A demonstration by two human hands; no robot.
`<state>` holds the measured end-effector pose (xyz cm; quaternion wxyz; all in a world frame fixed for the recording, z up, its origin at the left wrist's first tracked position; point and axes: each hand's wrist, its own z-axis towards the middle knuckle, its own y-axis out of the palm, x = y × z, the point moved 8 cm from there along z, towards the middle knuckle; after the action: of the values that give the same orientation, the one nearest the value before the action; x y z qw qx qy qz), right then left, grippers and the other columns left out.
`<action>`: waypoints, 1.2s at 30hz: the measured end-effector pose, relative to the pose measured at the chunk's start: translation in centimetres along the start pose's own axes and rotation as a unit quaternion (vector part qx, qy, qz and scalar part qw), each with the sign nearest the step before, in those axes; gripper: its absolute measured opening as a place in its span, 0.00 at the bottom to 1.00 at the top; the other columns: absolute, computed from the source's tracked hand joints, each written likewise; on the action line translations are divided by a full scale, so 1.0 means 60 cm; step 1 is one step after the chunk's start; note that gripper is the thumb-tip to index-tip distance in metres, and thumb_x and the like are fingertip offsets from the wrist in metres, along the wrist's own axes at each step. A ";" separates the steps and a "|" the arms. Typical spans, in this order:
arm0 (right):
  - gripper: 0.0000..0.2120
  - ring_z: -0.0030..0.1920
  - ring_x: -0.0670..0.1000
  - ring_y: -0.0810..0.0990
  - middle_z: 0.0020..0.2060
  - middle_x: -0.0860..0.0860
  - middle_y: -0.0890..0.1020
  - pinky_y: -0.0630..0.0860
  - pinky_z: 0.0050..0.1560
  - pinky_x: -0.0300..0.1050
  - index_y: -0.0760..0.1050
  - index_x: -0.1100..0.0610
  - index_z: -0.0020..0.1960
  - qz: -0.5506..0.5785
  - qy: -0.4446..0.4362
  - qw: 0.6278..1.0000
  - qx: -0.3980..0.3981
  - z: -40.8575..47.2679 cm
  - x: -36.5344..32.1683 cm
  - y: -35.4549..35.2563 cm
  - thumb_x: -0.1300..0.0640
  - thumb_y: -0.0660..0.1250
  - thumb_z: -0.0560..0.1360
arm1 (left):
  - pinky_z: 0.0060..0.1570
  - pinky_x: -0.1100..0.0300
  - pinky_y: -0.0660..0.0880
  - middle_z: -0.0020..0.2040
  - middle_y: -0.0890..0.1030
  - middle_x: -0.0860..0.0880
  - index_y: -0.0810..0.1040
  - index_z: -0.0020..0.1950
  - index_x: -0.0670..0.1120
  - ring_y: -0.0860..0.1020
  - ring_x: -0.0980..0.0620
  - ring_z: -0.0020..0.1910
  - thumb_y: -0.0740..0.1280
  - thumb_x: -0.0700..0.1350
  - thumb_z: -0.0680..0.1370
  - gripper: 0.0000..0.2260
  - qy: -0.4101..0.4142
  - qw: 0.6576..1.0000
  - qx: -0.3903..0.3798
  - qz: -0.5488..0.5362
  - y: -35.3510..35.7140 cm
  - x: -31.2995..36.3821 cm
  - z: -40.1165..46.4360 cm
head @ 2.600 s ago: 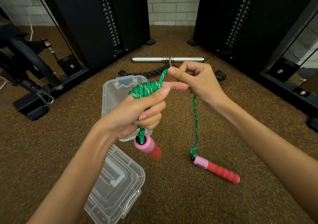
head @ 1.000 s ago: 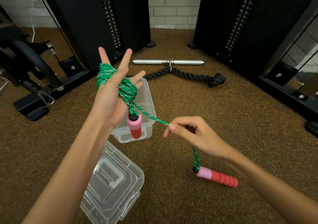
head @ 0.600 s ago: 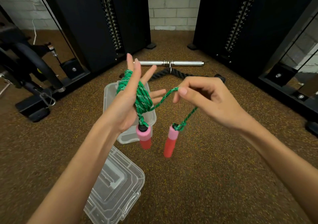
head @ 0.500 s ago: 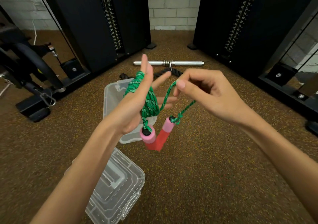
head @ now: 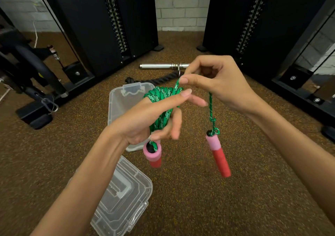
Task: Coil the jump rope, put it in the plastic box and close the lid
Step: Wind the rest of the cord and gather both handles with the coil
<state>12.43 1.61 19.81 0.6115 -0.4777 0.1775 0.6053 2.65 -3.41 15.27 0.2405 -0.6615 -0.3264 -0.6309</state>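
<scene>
While the green jump rope (head: 164,98) is sitting wound around your left hand (head: 145,116) at the centre of the frame, you are dealing with something soft and light that will probably spring loose the moment tension drops. The foam handles look like the only firm, grippy parts; one handle (head: 152,154) is dangling just below your left palm, and the other handle (head: 218,154) is hanging right of centre on the short free tail. Judging by that, you are best pinching the cord close to the coil, not the swinging handle, for the last turns.

Your left hand is standing palm inward with thumb and forefinger stretched toward the right and the lower fingers loosely bent, the coil looped round it and not clenched. Your right hand (head: 217,85), upper right of centre, is pinching the tail between thumb and fingertip, wrist raised, so the cord is dropping straight down from it.

The plastic box (head: 117,100) is lying open on the floor behind your left hand, and its lid (head: 125,197) is lying separately at lower centre, near your left forearm.
</scene>
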 end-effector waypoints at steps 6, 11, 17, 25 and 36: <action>0.10 0.27 0.44 0.67 0.26 0.49 0.74 0.63 0.27 0.34 0.77 0.61 0.35 0.091 0.052 0.994 0.008 -0.010 0.034 0.007 0.57 0.72 0.71 | 0.17 0.70 0.61 0.17 0.67 0.52 0.80 0.50 0.41 0.58 0.60 0.13 0.57 0.50 0.79 0.16 0.001 0.990 -0.080 -0.116 0.016 0.002 0.001; 0.28 0.26 0.45 0.65 0.24 0.45 0.72 0.62 0.26 0.34 0.73 0.70 0.38 0.115 0.058 0.991 0.018 -0.017 0.050 0.029 0.42 0.65 0.69 | 0.16 0.68 0.55 0.17 0.66 0.54 0.80 0.50 0.41 0.53 0.56 0.13 0.55 0.49 0.80 0.17 0.018 0.982 -0.116 -0.151 0.019 0.010 -0.001; 0.23 0.25 0.42 0.63 0.24 0.43 0.67 0.61 0.26 0.35 0.66 0.56 0.33 0.177 0.104 0.979 0.007 -0.031 0.100 0.067 0.37 0.63 0.69 | 0.17 0.67 0.53 0.17 0.59 0.50 0.80 0.49 0.40 0.54 0.56 0.13 0.55 0.48 0.80 0.16 0.077 0.966 -0.133 -0.207 0.002 0.041 -0.012; 0.16 0.27 0.43 0.63 0.28 0.48 0.65 0.63 0.30 0.35 0.65 0.57 0.34 0.158 0.145 0.977 -0.016 -0.064 0.150 0.091 0.48 0.58 0.76 | 0.17 0.66 0.51 0.17 0.59 0.51 0.82 0.49 0.42 0.54 0.57 0.14 0.57 0.48 0.79 0.16 0.114 0.965 -0.105 -0.214 -0.022 0.055 -0.021; 0.19 0.27 0.47 0.62 0.27 0.48 0.62 0.63 0.28 0.36 0.62 0.54 0.33 0.141 0.183 0.972 -0.036 -0.104 0.199 0.111 0.46 0.55 0.79 | 0.16 0.64 0.50 0.17 0.59 0.52 0.82 0.47 0.43 0.55 0.58 0.13 0.50 0.48 0.80 0.22 0.156 0.961 -0.051 -0.221 -0.045 0.071 -0.027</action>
<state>11.06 2.16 4.83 0.4593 -0.5720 0.3307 0.5937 -0.50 -2.24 19.40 0.1086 -0.4776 -0.3901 -0.7797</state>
